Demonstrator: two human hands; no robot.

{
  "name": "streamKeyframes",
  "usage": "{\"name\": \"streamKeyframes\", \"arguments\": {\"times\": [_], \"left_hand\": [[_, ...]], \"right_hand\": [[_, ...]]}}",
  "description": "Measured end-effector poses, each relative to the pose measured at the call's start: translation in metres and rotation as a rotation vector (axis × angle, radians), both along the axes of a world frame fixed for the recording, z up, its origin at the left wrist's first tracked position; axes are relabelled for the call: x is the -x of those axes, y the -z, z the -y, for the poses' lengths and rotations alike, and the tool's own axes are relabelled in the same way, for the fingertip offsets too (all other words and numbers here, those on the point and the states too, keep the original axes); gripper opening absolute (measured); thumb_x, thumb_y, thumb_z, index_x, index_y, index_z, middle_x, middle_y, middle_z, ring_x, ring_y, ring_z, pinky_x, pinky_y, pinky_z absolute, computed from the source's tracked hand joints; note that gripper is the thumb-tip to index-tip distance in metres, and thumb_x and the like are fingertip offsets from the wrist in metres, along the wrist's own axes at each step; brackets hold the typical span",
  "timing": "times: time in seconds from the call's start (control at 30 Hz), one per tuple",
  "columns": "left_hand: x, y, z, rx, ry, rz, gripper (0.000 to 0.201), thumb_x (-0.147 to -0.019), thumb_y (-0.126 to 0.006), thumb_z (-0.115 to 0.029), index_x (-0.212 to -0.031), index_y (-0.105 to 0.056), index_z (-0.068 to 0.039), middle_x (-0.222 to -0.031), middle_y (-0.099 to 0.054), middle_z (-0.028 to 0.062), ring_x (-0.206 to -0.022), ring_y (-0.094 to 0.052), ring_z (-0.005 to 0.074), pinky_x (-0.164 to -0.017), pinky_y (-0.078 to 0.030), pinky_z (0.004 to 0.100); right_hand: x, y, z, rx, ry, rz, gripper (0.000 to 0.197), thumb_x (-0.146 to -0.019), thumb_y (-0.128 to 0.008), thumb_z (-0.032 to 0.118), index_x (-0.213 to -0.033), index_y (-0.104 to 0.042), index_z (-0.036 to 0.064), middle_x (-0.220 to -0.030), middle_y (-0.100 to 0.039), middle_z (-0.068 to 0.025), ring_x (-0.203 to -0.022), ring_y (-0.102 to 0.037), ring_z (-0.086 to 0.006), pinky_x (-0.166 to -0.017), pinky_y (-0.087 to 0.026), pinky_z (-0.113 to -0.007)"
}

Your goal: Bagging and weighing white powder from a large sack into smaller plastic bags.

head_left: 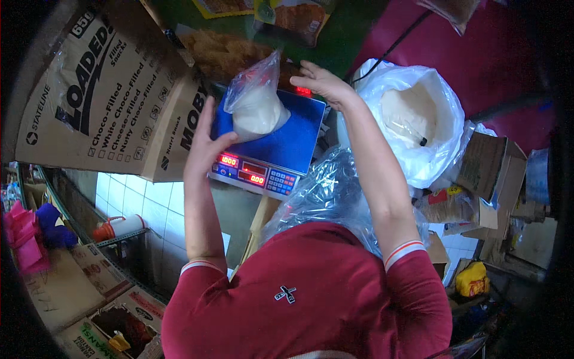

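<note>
A clear plastic bag (257,116) partly filled with a white powdery or grainy stuff leans on the blue plate of a digital scale (302,134). Red digits glow on the scale's near panel and at its far edge. My left hand (210,139) is open at the plate's left edge, thumb and fingers apart, close beside the bag. Over by the far right corner of the scale, my right hand (326,85) is open too, fingers loosely spread, holding nothing. Right of it stands a large white plastic sack (439,155) with its mouth open and pale powder (409,113) inside.
A big brown carton (113,113) rises close on the left of the scale. Crumpled clear plastic (326,185) lies between the scale and the sack. Smaller cartons (490,167) are at right. Lower left are more boxes (78,275) and an orange-and-white jug (122,227).
</note>
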State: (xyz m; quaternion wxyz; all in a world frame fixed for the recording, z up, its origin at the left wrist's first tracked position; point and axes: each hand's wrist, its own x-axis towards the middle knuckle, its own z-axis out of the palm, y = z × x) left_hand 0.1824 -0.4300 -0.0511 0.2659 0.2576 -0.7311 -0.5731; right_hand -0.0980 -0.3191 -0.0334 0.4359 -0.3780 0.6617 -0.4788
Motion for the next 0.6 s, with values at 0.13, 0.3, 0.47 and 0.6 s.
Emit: {"name": "streamKeyframes", "arguments": {"times": [0.13,0.3,0.47,0.6], "left_hand": [[0.031,-0.005,-0.006,0.069,-0.046,0.053,0.089,-0.060,-0.074,-0.017,-0.135,-0.029,-0.004,-0.135,-0.034,0.0183,-0.118,-0.041,0.0253,-0.094,-0.037,0.0308],[0.045,-0.002,0.003,0.126,-0.174,0.001,0.057,-0.071,-0.069,-0.018,-0.121,-0.047,0.000,-0.105,-0.055,0.0120,-0.087,-0.055,0.0152,-0.074,-0.045,0.0258],[0.051,-0.014,0.004,0.026,-0.154,-0.010,0.020,-0.080,-0.061,-0.016,-0.090,-0.061,0.000,-0.067,-0.059,0.0063,-0.061,-0.055,0.0086,-0.057,-0.044,0.0241],[0.047,-0.035,0.008,0.092,-0.080,-0.028,0.016,-0.082,-0.059,-0.015,-0.087,-0.061,0.000,-0.069,-0.059,0.0021,-0.060,-0.052,0.0057,-0.055,-0.043,0.0221]], "right_hand": [[0.019,0.047,0.038,0.119,-0.028,-0.025,0.094,-0.067,-0.073,0.033,-0.132,-0.022,-0.0099,-0.134,-0.031,-0.0258,-0.125,-0.033,-0.0279,-0.104,-0.023,-0.031],[-0.037,0.016,0.068,0.309,-0.131,0.337,0.031,-0.078,-0.063,0.015,-0.103,-0.052,0.0016,-0.103,-0.057,-0.0080,-0.095,-0.053,-0.0161,-0.085,-0.040,-0.029],[-0.053,0.017,0.065,0.494,0.158,-0.013,0.018,-0.089,-0.049,0.022,-0.093,-0.053,0.0043,-0.080,-0.055,-0.0045,-0.073,-0.052,-0.0118,-0.068,-0.043,-0.028],[-0.068,-0.006,0.052,0.432,0.197,-0.385,0.027,-0.090,-0.046,0.028,-0.092,-0.054,0.0016,-0.075,-0.056,-0.0081,-0.066,-0.053,-0.0154,-0.064,-0.043,-0.029]]}}
